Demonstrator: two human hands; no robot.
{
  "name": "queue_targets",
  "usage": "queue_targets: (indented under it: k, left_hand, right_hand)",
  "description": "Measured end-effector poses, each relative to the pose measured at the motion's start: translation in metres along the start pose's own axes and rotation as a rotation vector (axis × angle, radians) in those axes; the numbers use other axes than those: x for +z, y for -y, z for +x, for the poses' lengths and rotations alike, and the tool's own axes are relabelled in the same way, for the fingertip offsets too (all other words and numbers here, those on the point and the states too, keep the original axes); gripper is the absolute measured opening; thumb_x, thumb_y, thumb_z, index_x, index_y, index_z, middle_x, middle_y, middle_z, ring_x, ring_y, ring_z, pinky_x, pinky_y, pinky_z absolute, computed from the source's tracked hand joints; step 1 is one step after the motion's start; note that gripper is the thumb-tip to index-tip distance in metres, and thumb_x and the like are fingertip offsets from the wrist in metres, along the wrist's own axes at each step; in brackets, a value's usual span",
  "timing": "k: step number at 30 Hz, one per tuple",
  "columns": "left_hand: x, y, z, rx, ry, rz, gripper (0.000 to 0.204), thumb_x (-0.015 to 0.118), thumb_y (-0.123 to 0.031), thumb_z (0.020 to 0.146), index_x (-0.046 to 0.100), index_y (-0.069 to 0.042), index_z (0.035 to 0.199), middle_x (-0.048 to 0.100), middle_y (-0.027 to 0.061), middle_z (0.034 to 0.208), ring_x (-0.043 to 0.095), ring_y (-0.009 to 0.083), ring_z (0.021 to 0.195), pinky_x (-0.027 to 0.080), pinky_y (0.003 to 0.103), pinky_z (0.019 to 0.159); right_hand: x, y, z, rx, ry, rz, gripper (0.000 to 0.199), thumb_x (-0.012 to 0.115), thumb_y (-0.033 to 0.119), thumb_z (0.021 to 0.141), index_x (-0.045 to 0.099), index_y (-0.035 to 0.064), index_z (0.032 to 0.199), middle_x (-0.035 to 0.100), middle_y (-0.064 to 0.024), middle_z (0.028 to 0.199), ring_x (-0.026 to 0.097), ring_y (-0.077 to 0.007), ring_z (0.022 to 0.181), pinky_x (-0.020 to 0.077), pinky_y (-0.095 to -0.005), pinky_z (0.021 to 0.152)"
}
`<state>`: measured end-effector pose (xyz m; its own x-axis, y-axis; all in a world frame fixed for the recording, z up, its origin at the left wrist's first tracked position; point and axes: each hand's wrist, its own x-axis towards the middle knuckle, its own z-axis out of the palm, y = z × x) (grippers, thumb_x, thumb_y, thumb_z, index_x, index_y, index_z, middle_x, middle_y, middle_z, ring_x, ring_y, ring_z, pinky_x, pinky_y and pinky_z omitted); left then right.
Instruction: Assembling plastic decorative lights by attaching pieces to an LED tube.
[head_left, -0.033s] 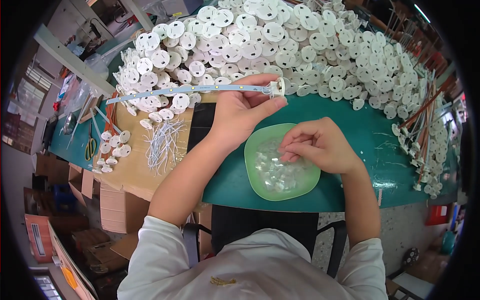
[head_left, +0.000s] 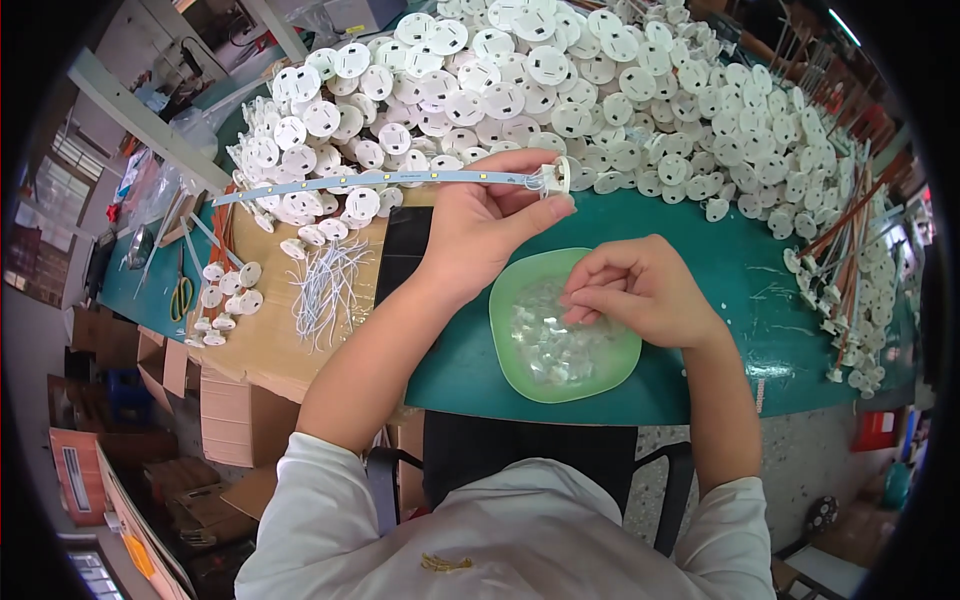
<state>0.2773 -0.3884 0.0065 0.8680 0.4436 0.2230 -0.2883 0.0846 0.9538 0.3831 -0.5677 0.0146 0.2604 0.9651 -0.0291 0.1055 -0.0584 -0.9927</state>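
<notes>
My left hand (head_left: 480, 225) grips a white round end cap (head_left: 562, 177) between thumb and fingers. Thin wires join the cap to a narrow LED strip (head_left: 385, 178) that reaches out leftward over the table, studded with small yellow chips. Below and to the right, my right hand (head_left: 640, 290) is over the green bowl (head_left: 508, 365), thumb and fingertips pinched together. Whatever is in that pinch, if anything, is too small to make out. Small clear plastic pieces (head_left: 560, 345) fill the bowl's bottom.
A large heap of white round caps (head_left: 500, 100) spreads across the back. Left lie white wires (head_left: 325, 290), scissors (head_left: 181, 297) and a small group of caps (head_left: 228, 292). Long strips with caps (head_left: 845, 290) lie at the right. Cardboard boxes (head_left: 245, 415) stand below the table's left edge.
</notes>
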Motion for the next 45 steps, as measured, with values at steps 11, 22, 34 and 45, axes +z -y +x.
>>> queue_targets:
  k: [11, 22, 34, 45]
  left_hand:
    - [-0.002, -0.001, -0.003, 0.002, 0.088, 0.0, 0.043, 0.071, 0.0, 0.083, 0.057, 0.0, 0.124, 0.065, 0.0173, 0.118, 0.068, 0.0204, 0.09, 0.056, 0.032, 0.083]
    - [-0.003, -0.003, -0.005, -0.01, 0.156, -0.106, 0.045, 0.071, -0.003, 0.084, 0.056, 0.001, 0.125, 0.063, 0.0188, 0.121, 0.067, 0.021, 0.093, 0.055, 0.035, 0.085]
    - [0.001, 0.0, -0.011, -0.063, 0.236, -0.155, 0.052, 0.075, -0.005, 0.081, 0.055, 0.001, 0.128, 0.062, 0.0157, 0.124, 0.063, 0.021, 0.105, 0.05, 0.036, 0.094]
    - [0.002, 0.009, -0.013, -0.128, 0.239, -0.273, 0.057, 0.078, -0.002, 0.076, 0.055, 0.002, 0.128, 0.061, 0.016, 0.126, 0.062, 0.0223, 0.11, 0.049, 0.036, 0.097]
  right_hand:
    - [-0.004, -0.003, 0.0, -0.111, 0.0, -0.197, 0.018, 0.073, -0.004, 0.079, 0.07, -0.0056, 0.096, 0.07, -0.0104, 0.076, 0.07, -0.0148, 0.07, 0.0553, -0.023, 0.063]
    - [-0.006, -0.003, 0.005, -0.109, -0.217, 0.402, 0.015, 0.061, -0.003, 0.09, 0.064, -0.0049, 0.105, 0.068, -0.0111, 0.087, 0.067, -0.0151, 0.075, 0.0556, -0.0264, 0.067]
    - [0.004, 0.003, -0.001, -0.662, -0.606, -0.456, 0.011, 0.073, -0.004, 0.076, 0.068, -0.0027, 0.086, 0.07, -0.0108, 0.079, 0.067, -0.0183, 0.067, 0.0536, -0.0261, 0.062]
    - [0.009, 0.001, -0.002, -0.819, -0.655, -0.556, 0.013, 0.073, -0.006, 0.072, 0.067, 0.0, 0.083, 0.07, -0.0109, 0.076, 0.068, -0.0219, 0.063, 0.0533, -0.0277, 0.057]
